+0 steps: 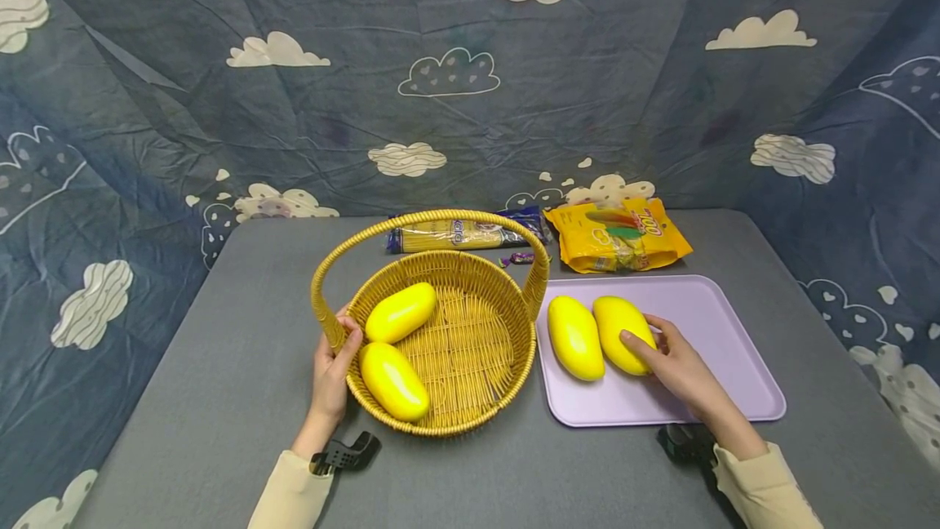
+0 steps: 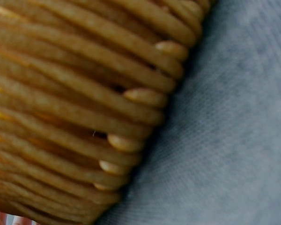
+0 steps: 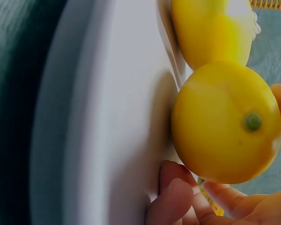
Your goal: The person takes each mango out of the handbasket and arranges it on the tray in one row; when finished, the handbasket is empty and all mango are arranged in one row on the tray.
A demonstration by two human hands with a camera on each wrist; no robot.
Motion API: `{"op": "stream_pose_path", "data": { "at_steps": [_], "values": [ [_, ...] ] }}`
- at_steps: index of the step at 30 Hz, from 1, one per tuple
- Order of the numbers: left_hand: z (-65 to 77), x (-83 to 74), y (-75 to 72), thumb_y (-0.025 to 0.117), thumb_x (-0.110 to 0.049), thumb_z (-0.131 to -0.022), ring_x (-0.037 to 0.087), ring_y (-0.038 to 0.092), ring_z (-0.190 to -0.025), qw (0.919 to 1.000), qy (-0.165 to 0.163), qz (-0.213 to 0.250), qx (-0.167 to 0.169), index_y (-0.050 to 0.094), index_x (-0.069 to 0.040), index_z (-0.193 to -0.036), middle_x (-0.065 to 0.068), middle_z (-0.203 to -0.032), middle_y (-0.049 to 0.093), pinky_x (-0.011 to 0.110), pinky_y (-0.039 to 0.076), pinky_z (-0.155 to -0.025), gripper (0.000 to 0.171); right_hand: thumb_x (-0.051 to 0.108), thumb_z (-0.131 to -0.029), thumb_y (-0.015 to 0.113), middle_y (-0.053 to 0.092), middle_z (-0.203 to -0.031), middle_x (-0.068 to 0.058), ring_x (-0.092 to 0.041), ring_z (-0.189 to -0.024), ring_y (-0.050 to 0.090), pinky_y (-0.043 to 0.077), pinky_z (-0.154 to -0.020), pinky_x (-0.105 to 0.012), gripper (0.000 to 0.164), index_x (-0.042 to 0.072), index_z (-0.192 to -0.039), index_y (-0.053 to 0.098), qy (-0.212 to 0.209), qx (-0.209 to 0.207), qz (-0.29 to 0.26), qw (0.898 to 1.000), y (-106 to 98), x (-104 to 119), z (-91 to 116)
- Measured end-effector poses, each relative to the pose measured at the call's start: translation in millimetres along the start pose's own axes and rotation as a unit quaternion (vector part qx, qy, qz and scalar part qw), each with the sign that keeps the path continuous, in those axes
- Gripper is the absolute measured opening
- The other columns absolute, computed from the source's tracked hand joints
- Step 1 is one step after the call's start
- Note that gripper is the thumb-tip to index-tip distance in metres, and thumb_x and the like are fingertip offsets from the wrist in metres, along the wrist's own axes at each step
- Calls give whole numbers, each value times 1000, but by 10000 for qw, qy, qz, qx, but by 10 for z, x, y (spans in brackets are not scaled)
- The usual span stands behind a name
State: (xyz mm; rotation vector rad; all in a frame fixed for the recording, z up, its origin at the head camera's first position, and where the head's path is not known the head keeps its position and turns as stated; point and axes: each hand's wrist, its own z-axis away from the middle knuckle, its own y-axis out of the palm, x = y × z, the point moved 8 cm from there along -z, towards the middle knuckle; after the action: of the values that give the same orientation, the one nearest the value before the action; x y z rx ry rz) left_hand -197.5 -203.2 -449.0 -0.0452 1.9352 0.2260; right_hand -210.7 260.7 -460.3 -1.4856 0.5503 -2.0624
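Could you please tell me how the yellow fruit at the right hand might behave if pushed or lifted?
The yellow fruit would probably roll or slide, as its sides are rounded and glossy. It seems stiff, since no dent shows where the right hand touches it. The raised rim of the lilac tray might stop it.

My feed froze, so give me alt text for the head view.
The right hand grips one of two yellow mangoes on a lilac tray, while the left hand holds the left side of a wicker basket containing two more. Behind them, on a gray table, lie a yellow bag, a small purple-wrapped item and a spaghetti pack.
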Motion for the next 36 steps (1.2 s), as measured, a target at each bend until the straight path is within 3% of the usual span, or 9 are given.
{"op": "stream_pose_path", "data": {
  "at_steps": [3,6,11,14,18,21,27,32,36],
  "values": [
    [-3,-6,1,46,1,-96,26,37,-125,10000,39,20,13,39,16,-106,25,-129,41,25,26,-105,19,58,-90,51,36,-123,-30,-33,-88,48,45,-66,-32,94,-7,-146,13,-21,-32,49,10000,-17,14,12],
    [-8,-11,0,46,1,-96,26,36,-125,10000,68,40,9,39,17,-106,26,-129,41,26,25,-106,20,58,-90,51,37,-123,-29,-33,-89,47,42,-68,-36,93,-7,-146,13,-22,-31,176,9998,-30,12,24],
    [-10,-4,-5,47,1,-95,26,35,-126,10000,7,26,-9,42,14,-105,26,-131,41,26,25,-106,17,58,-90,51,31,-132,-34,-42,-111,38,39,-86,-52,95,-6,-147,10,-9,19,317,9995,-49,-2,53],
    [-5,4,-11,48,0,-95,27,34,-128,10000,-60,-10,-15,47,5,-102,25,-133,40,26,24,-106,8,59,-90,51,29,-135,-35,-45,-116,35,35,-92,-58,96,-6,-147,10,-6,11,369,9993,-59,-7,72],
    [-6,-2,-14,48,-1,-96,28,33,-128,9999,-94,-7,-37,51,-5,-100,26,-134,40,26,23,-106,6,58,-89,52,33,-133,-33,-42,-109,40,44,-82,-48,94,-6,-146,13,-119,-85,520,9985,-85,5,99],
    [-6,-1,-13,48,-1,-96,27,34,-128,9999,-108,-14,-51,51,-6,-99,26,-133,41,26,23,-106,7,54,-90,55,40,-128,-31,-38,-103,45,44,-76,-42,89,-6,-144,20,-429,-389,680,9960,-132,50,126],
    [1,6,-17,48,0,-95,27,33,-129,9999,-115,-43,-73,53,-8,-99,25,-134,41,26,23,-107,10,44,-90,61,51,-116,-25,-34,-91,49,40,-68,-41,71,-4,-137,38,-1011,-1522,1068,9773,-257,190,239],
    [-2,-4,-4,47,1,-95,27,33,-128,10000,-65,-32,-49,47,7,-102,25,-131,41,26,23,-107,9,35,-90,65,55,-108,-20,-30,-85,50,38,-62,-37,56,-1,-130,50,-1414,-2161,1070,9601,-267,358,369],
    [-4,-7,4,47,0,-96,26,35,-126,10000,-45,-5,-22,40,16,-106,26,-129,42,26,24,-106,20,18,-85,72,62,-97,-12,-20,-77,52,37,-59,-25,37,2,-117,62,-2087,-2719,676,9370,-244,546,496]
  ]
}}
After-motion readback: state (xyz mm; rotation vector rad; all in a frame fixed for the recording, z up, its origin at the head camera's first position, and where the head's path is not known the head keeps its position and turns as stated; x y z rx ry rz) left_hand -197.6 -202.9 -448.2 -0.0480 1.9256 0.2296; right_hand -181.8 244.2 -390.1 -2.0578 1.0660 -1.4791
